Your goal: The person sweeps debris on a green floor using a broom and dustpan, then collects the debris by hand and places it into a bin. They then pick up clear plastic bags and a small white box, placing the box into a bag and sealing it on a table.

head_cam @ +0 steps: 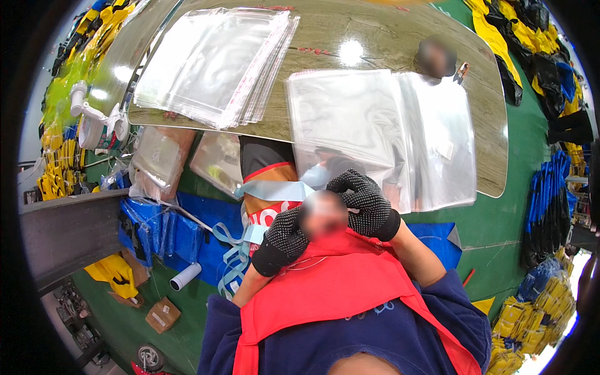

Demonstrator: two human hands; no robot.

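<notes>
My left hand (285, 233), in a black glove with pale grip dots, is bent in front of my red apron (323, 290). My right hand (363, 201), gloved alike, is curled close beside it. A blurred patch lies between the two hands, so what the fingers hold cannot be told. Beyond them, a stack of clear plastic bags (347, 112) overhangs the near edge of the wood-patterned table (323, 28). Another stack of clear bags (211, 61) lies further left. A pale blue strip (274, 190) is near my left hand.
Blue wrapped bundles (183, 236) and a white cardboard tube (186, 276) lie at the left, near a grey metal beam (75, 234). A small carton (163, 315) rests on the green floor. A blurred item and a small tool (461, 73) are at the table's far right.
</notes>
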